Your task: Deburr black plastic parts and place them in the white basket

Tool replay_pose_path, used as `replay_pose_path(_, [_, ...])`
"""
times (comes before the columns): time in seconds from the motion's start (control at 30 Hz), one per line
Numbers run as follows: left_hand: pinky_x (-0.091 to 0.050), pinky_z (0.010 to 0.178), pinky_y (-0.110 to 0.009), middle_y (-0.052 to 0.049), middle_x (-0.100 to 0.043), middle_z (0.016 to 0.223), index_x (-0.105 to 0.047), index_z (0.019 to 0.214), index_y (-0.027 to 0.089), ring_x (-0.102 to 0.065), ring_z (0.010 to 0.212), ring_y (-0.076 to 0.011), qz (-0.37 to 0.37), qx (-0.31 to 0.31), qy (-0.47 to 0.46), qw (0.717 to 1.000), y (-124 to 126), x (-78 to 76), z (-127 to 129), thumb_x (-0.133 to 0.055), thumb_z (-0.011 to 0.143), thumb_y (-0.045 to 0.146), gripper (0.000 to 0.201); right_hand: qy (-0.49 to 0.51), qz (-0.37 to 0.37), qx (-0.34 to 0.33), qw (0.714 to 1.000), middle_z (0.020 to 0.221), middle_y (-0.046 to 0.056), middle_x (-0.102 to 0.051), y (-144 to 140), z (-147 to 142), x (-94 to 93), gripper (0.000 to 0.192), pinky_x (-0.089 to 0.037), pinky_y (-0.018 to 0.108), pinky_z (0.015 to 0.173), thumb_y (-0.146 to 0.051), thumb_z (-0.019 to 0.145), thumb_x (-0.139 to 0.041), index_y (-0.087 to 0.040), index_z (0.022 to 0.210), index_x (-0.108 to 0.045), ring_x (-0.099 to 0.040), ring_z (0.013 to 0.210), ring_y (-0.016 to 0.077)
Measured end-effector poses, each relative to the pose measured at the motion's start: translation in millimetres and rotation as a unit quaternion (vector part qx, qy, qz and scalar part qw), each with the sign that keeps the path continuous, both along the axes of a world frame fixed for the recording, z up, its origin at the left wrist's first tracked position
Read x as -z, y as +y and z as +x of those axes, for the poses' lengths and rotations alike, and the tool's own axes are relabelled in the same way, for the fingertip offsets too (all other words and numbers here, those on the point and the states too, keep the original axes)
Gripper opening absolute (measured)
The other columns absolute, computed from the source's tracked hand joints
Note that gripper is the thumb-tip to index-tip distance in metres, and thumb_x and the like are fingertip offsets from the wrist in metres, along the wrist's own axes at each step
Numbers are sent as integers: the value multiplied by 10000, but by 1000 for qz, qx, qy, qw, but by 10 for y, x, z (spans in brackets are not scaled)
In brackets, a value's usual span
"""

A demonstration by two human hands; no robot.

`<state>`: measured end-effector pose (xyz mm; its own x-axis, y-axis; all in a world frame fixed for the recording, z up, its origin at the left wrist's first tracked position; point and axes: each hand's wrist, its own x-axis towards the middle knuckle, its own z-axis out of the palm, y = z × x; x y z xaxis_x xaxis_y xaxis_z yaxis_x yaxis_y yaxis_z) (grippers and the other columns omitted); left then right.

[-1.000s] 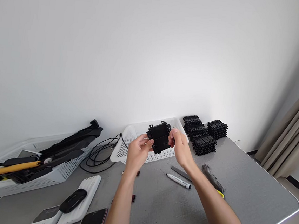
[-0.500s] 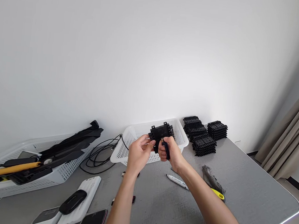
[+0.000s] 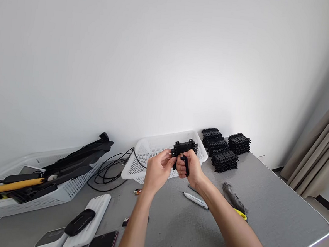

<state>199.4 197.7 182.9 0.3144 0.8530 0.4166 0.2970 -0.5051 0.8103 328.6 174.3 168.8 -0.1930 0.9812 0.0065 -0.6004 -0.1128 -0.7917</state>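
Far left of the white basket (image 3: 150,149): a tray (image 3: 67,192) of dark tools. Above the basket's front rim: left hand (image 3: 160,171) and right hand (image 3: 189,168), both closed on a black plastic part (image 3: 183,148). Turned since a second ago from broad face to near edge-on, and drawn closer between the hands; probably folded or clipped together, though blurred. Right of the basket: stacked black parts (image 3: 223,146); nearer, a marker (image 3: 196,200) on the grey surface (image 3: 275,212).
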Motion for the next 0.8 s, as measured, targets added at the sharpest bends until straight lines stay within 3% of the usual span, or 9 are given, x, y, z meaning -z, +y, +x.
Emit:
replay_pose_path(0.5, [-553, 763, -342, -116, -741, 945, -664, 953, 157, -701, 888, -271, -9, -13, -19, 1000, 28, 28, -29, -637, 788, 480, 364, 73, -42, 41, 996, 478, -66, -227, 18, 102, -67, 236, -136, 203, 381, -392, 730, -363, -224, 571, -314, -140, 421, 92])
replay_pose_path(0.8, [-551, 790, -349, -106, -739, 937, -662, 938, 166, -705, 895, -265, 6, -14, -4, 1000, 10, 13, -10, -617, 808, 411, 281, 23, -22, 22, 999, 501, -67, -237, 5, 60, -36, 245, -113, 211, 394, -384, 743, -379, -213, 573, -338, -151, 426, 82])
